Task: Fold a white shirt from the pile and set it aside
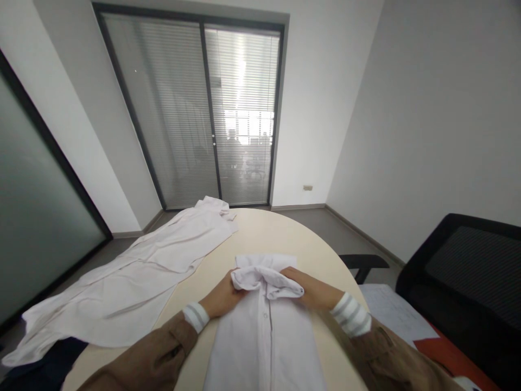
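A white button-front shirt [240, 347] lies in a long narrow fold on the table in front of me, its placket and a button facing up. Its far end is bunched into a raised roll, with a flat flap of white cloth just beyond. My left hand [223, 296] is closed on the left side of this bunched end, the fingertips partly hidden by cloth. On the right side, my right hand [311, 288] grips the same end, with most of its fingers out of sight behind the fabric.
Another white garment [134, 282] is spread along the left side of the round table [260, 231] and hangs past its edge. Dark cloth [49, 364] shows below it. To the right stands a black mesh chair [476, 271], with papers [394, 312] and something red [451, 353] on it.
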Motion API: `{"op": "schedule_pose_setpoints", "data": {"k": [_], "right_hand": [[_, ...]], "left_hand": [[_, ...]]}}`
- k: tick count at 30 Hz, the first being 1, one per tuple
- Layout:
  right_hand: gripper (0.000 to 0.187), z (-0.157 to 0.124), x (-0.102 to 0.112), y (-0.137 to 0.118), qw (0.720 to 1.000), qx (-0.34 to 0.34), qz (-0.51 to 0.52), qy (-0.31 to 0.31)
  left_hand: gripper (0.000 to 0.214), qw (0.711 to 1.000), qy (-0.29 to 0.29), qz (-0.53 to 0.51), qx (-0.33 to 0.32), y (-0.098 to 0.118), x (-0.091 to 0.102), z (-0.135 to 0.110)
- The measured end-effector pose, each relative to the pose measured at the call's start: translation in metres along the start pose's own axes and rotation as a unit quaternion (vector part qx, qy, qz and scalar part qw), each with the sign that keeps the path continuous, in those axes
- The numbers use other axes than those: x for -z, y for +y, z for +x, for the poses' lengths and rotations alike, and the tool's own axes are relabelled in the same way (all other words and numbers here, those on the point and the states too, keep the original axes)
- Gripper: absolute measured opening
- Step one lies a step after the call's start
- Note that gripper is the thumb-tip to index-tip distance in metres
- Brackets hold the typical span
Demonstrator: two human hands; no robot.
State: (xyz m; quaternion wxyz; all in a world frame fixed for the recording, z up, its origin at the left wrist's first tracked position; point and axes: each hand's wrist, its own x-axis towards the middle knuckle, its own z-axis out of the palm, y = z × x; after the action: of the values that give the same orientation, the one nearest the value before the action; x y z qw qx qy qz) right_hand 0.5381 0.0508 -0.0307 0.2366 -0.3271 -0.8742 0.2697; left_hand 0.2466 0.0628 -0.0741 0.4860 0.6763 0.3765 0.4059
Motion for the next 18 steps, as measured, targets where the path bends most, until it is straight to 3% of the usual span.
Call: {"op": "schedule_pose_setpoints", "data": {"k": [6, 10, 14, 18], "right_hand": [[0.026, 0.027, 0.008, 0.033, 0.999, -0.039, 0.025, 0.029], [0.026, 0.048, 0.012, 0.051, 0.996, -0.053, 0.032, 0.062], [0.027, 0.059, 0.008, 0.068, 0.992, -0.082, 0.017, 0.096], [0.029, 0.055, 0.000, 0.075, 0.991, -0.052, 0.019, 0.118]], "left_hand": [[0.049, 0.998, -0.001, 0.037, -0.043, -0.018, 0.011, 0.046], [0.047, 0.996, 0.032, 0.067, -0.053, -0.028, 0.016, 0.073], [0.045, 0.995, 0.074, 0.055, -0.031, -0.036, 0.020, 0.081], [0.050, 0.993, 0.104, 0.042, -0.020, -0.038, 0.023, 0.073]]}}
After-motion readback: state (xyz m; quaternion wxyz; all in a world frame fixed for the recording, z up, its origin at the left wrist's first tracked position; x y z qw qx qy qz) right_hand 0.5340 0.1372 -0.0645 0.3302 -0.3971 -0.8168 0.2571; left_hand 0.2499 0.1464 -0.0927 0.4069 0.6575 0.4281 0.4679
